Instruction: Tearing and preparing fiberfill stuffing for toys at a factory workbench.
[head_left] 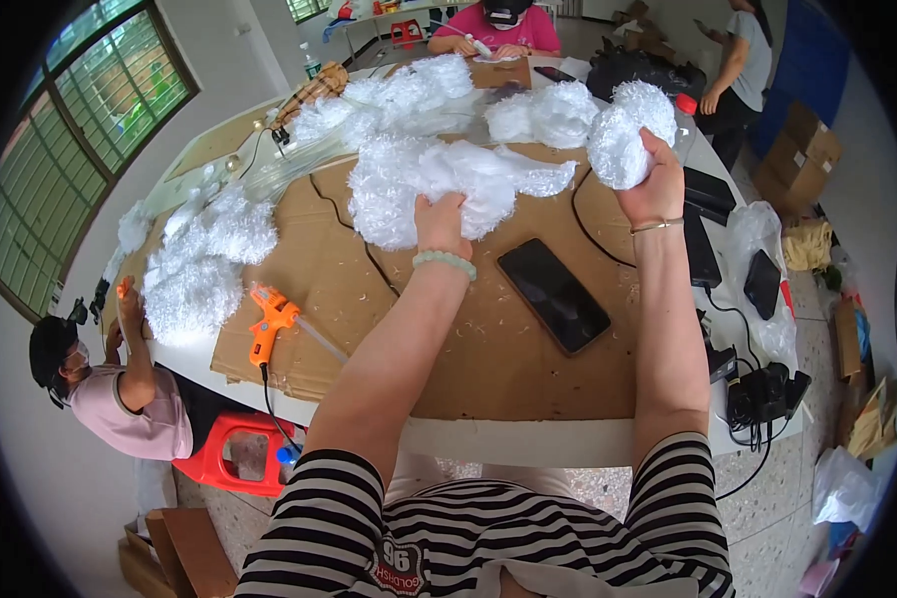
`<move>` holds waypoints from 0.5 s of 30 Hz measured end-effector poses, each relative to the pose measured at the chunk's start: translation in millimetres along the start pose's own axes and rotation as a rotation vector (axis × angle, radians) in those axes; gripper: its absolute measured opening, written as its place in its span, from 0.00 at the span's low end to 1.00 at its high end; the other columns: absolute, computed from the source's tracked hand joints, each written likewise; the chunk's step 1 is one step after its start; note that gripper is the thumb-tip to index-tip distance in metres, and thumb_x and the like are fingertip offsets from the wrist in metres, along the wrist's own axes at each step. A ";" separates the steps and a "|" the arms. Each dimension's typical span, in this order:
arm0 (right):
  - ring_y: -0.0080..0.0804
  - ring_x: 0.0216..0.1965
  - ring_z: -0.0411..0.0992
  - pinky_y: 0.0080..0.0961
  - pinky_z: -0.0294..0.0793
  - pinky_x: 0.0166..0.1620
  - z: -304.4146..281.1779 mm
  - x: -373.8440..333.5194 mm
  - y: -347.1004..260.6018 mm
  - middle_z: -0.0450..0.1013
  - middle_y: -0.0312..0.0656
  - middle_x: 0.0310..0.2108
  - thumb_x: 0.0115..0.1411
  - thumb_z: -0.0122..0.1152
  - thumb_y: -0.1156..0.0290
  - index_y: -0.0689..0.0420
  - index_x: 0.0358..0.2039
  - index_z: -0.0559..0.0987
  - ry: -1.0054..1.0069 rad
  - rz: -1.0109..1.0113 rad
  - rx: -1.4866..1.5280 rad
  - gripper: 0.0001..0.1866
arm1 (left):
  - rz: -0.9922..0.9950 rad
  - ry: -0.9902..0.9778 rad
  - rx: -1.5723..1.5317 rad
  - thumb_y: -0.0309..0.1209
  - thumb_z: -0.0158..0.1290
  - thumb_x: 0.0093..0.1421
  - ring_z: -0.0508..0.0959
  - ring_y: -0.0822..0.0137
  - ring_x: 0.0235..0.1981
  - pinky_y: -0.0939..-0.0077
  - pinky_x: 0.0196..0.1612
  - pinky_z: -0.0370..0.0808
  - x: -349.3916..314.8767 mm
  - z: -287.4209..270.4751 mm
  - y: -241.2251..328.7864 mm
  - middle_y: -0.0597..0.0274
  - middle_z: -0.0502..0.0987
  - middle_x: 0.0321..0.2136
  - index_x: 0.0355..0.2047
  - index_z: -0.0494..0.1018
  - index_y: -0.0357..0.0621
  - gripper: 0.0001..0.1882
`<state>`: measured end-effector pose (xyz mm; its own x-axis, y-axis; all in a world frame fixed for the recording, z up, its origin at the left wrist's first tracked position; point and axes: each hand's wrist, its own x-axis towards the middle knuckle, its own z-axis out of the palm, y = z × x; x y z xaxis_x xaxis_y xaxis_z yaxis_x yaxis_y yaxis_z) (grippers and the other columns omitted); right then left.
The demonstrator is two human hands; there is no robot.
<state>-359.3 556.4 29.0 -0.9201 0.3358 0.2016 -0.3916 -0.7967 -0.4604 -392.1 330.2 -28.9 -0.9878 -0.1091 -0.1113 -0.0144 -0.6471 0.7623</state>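
Observation:
My right hand (658,187) is raised over the right side of the table, its fingers curled round a rounded bundle of shaggy white tinsel (628,130). Nearer the middle, my left hand (442,225) grips the front of a larger white tinsel piece (394,194) with smooth, cottony white fluff on top. The fingertips of that hand are sunk in the fluff and partly hidden. A thin tail of the white piece points right, toward the raised bundle. Close to my left forearm lies an orange glue gun (272,321). Between my forearms a black phone (554,295) rests on brown cardboard (508,384).
More white tinsel heaps (194,289) lie at the left and far side. Black cables cross the cardboard. Power adapters (762,399) and a plastic bag (757,239) crowd the right edge. Co-workers sit at left and across; another person stands at far right. A red stool (234,483) is at lower left.

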 end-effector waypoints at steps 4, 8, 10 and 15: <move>0.43 0.49 0.65 0.42 0.61 0.53 -0.5 -2.1 -21.8 0.68 0.44 0.47 0.52 0.48 0.69 0.60 0.48 0.67 -0.048 -0.122 0.148 0.21 | -0.077 0.068 -0.127 0.24 0.45 0.49 0.72 0.58 0.37 0.65 0.34 0.71 57.6 1.7 -24.1 0.51 0.68 0.41 0.50 0.57 0.41 0.25; 0.43 0.49 0.65 0.43 0.62 0.52 6.5 -12.1 -37.6 0.67 0.43 0.48 0.56 0.45 0.64 0.58 0.51 0.64 -0.023 -0.260 0.050 0.22 | -0.094 0.101 0.075 0.28 0.43 0.51 0.72 0.56 0.37 0.63 0.30 0.72 71.6 18.4 -51.2 0.50 0.67 0.42 0.53 0.53 0.41 0.27; 0.42 0.49 0.65 0.42 0.63 0.51 2.4 -10.3 -32.2 0.66 0.44 0.48 0.58 0.43 0.63 0.58 0.51 0.64 -0.047 -0.286 -0.048 0.22 | -0.031 0.088 -0.168 0.32 0.44 0.52 0.73 0.60 0.34 0.66 0.26 0.71 62.1 37.3 -72.8 0.48 0.67 0.41 0.51 0.56 0.39 0.25; 0.32 0.46 0.66 0.29 0.63 0.50 5.2 -13.0 12.8 0.67 0.42 0.46 0.59 0.49 0.63 0.63 0.49 0.65 0.043 -0.217 -0.458 0.22 | -0.201 -0.027 0.339 0.30 0.45 0.54 0.73 0.56 0.37 0.62 0.32 0.74 35.6 51.4 -81.3 0.54 0.70 0.39 0.45 0.64 0.37 0.18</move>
<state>-352.2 539.3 24.9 -0.8130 0.4971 0.3032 -0.5272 -0.4072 -0.7458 -434.1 417.7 -62.1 -0.9637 0.0176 -0.2665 -0.2541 -0.3673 0.8947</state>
